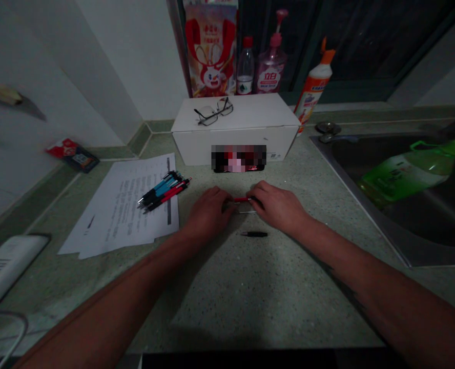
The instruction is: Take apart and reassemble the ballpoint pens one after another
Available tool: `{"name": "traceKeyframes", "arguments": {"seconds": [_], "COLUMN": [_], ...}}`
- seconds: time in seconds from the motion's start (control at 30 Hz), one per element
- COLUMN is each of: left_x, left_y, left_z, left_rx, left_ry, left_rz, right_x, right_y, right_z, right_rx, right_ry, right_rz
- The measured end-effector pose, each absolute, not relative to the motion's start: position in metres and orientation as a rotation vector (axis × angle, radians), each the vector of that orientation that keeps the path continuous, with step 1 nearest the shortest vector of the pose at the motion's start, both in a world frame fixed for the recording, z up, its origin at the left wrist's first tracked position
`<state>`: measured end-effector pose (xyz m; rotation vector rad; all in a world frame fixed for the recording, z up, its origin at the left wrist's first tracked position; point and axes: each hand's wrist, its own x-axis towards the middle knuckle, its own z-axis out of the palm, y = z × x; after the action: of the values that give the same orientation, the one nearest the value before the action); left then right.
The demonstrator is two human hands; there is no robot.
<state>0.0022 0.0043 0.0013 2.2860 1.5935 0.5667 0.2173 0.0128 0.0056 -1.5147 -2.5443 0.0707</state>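
I have the red pen barrel (241, 199) in the middle of the surface (227, 302), lying crosswise between both hands. The left hand (211, 207) pinches its left end and the right hand (277, 204) its right end, so on each side my grip is closed on it (the fingertips themselves are partly hidden from me). Just on the near side of it I make out a thin, clear piece (246, 210), too dim to name. Nearer still, a black pen tip section (258, 234) lies on its own, its point to the left.

To the left I see a heap of blue, red and black pens (164, 190) on printed sheets (116, 215). Beyond my hands, a phone-like thing (239, 169), its face blurred out, stands just before a white box (231, 136), and eyeglasses (214, 111) rest on top. Behind the box I have a printed bag (212, 56), a red-capped bottle (245, 66) and a pink pump bottle (270, 69); an orange-and-white bottle (315, 84) leans at its right. On the far right, a green jug (408, 174) lies tilted in the sink (394, 248).
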Motion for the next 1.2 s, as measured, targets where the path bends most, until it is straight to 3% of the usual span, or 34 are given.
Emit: {"name": "traceKeyframes", "arguments": {"seconds": [0.47,0.73,1.2], "left_x": [0.007,-0.002,0.005], "left_y": [0.017,0.014,0.002], "left_z": [-0.003,-0.001,0.008], "left_rx": [2.376,2.113,1.836], "left_ry": [1.480,1.495,1.503], "left_rz": [0.587,1.033,1.204], "right_x": [0.218,0.216,0.213], "right_y": [0.012,0.009,0.003], "right_z": [0.010,0.009,0.016], "right_rx": [-1.620,-1.496,-1.417], "right_ry": [-2.460,-2.452,-2.465], "right_rz": [0.075,0.159,0.094]}}
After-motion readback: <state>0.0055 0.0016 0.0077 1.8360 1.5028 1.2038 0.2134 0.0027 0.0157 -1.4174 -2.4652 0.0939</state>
